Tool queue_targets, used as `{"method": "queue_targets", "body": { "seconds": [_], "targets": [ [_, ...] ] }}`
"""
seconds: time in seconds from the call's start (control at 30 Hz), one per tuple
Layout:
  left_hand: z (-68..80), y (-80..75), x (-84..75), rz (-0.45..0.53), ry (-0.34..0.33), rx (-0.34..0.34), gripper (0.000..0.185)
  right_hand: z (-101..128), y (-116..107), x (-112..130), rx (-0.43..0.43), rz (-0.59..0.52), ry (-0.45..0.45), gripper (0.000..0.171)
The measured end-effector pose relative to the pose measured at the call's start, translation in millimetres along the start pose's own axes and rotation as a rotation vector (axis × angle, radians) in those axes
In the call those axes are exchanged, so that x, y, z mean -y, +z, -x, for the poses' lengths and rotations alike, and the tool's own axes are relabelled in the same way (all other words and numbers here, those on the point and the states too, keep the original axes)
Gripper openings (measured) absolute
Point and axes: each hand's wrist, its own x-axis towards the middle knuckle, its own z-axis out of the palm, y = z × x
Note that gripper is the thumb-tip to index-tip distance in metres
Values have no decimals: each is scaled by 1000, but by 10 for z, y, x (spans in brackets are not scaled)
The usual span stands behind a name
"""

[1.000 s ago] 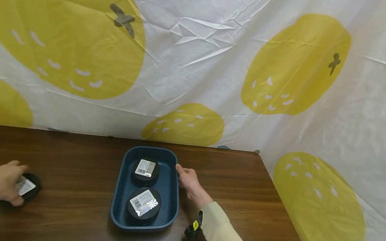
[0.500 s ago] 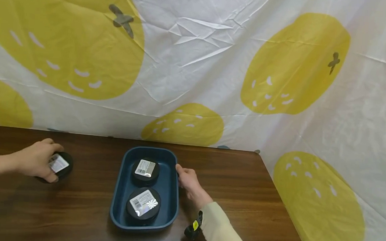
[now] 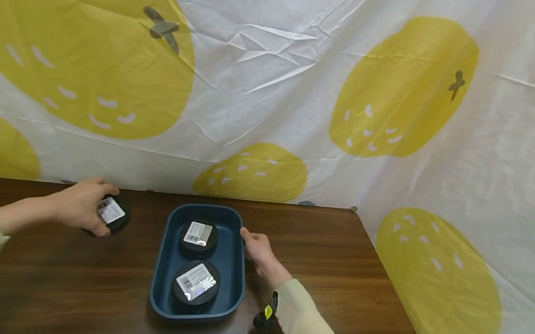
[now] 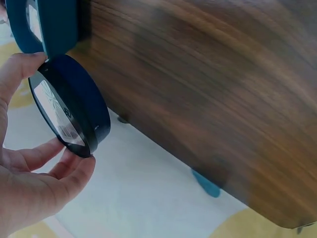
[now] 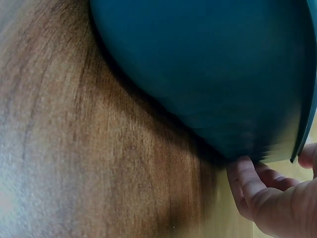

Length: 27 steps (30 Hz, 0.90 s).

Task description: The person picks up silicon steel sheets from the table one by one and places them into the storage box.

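Presently, a round black tin with a white barcode label (image 3: 112,212) is pinched between thumb and fingers of the left hand (image 3: 78,208), near the far edge of the dark wooden tabletop (image 3: 357,274), left of the dark blue oblong plastic tray (image 3: 160,262). The tray's right rim is gripped by the right hand (image 3: 257,248), fingers curled under its edge. Two more black labelled tins (image 3: 198,237) are seen inside the tray, one behind the other. A white sheet with yellow fruit prints (image 3: 405,88) is hung behind.
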Motion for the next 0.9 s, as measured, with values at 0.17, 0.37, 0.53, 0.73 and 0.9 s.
{"method": "queue_targets", "body": {
  "seconds": [0.17,0.37,0.53,0.73,0.9],
  "targets": [
    [-82,-37,-87,6,25,4,85,8,8,3,3,5,12,38],
    [-219,-92,-227,11,56,-19,81,-4,-6,-7,6,3,8,39],
    [-375,-129,-381,28,88,-40,80,-17,-14,-20,10,-9,-1,37],
    [-532,-122,-540,36,134,-47,79,-8,-9,-18,5,-9,-5,37],
    [-625,-90,-669,43,147,-42,75,5,-17,-7,9,-6,6,38]
  ]
}}
